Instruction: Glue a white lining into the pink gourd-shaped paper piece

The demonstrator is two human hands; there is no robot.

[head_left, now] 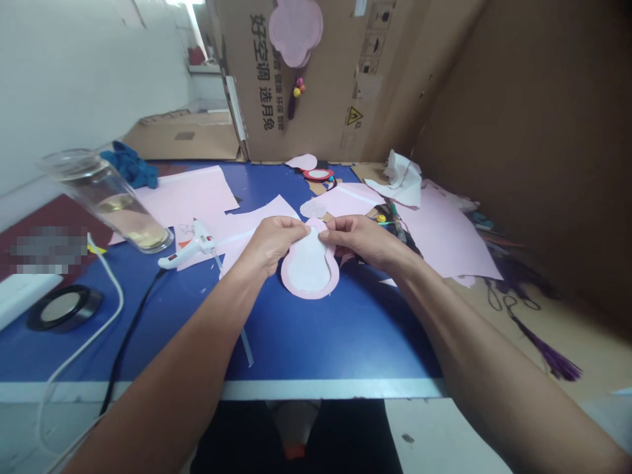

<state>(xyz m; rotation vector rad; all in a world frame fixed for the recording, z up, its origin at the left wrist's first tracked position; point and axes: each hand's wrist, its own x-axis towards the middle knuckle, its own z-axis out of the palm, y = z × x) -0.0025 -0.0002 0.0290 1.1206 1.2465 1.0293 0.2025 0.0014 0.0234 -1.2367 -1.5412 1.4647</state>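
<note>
A gourd-shaped paper cutout (pixel 309 268), white in the middle with a pink border, is held over the blue table. My left hand (pixel 276 240) pinches its narrow upper end from the left, thumb on top. From the right, my right hand (pixel 358 238) pinches the same end, thumb near the other thumb. The wide round end points towards me. Just beyond my fingertips lies a small pale oval piece (pixel 313 209). A white glue gun (pixel 190 247) rests left of my left hand, with a glue stick in its back end.
Pink paper sheets (pixel 192 191) cover parts of the blue table (pixel 197 342). A glass jar (pixel 118 204) and a black tape roll (pixel 64 307) stand left. Scissors (pixel 511 301) and a purple tassel (pixel 553 352) lie right. A cardboard panel (pixel 326 125) rises behind.
</note>
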